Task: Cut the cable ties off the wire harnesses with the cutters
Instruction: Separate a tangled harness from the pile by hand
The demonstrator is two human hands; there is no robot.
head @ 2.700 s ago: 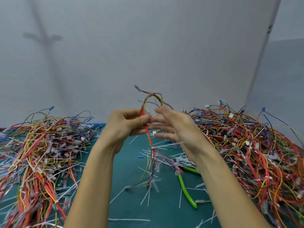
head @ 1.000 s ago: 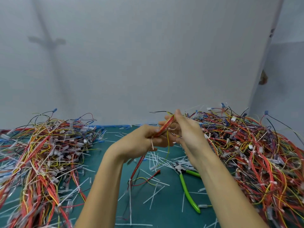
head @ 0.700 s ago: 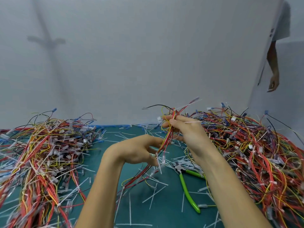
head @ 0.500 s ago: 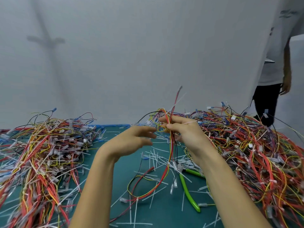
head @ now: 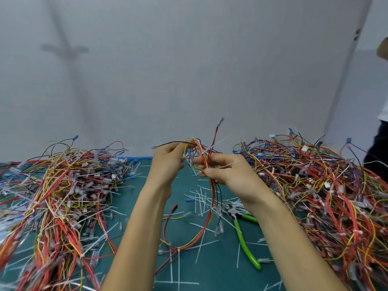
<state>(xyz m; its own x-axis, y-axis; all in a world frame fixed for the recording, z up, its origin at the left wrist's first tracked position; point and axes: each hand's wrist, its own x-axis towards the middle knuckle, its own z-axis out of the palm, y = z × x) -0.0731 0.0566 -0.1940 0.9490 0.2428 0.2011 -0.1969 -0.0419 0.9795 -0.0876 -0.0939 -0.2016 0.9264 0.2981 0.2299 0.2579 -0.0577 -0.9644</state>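
Both hands hold one wire harness [head: 211, 208] of red, yellow and black wires above the green mat. My right hand [head: 225, 172] pinches the bundle where a white cable tie [head: 217, 141] sticks out. My left hand [head: 168, 159] grips the upper loop and a black wire that points left. The rest of the harness hangs down and loops on the mat. The cutters [head: 244, 238], with green handles, lie on the mat under my right forearm; neither hand touches them.
A big heap of harnesses [head: 60, 192] lies at the left, another heap [head: 321, 192] at the right. Cut white tie pieces [head: 199, 200] litter the green mat [head: 210, 269]. A grey wall stands behind. Part of a person [head: 380, 148] shows at the right edge.
My left hand has risen and closed on the top of the harness beside my right hand. The person at the right has moved mostly out of view.
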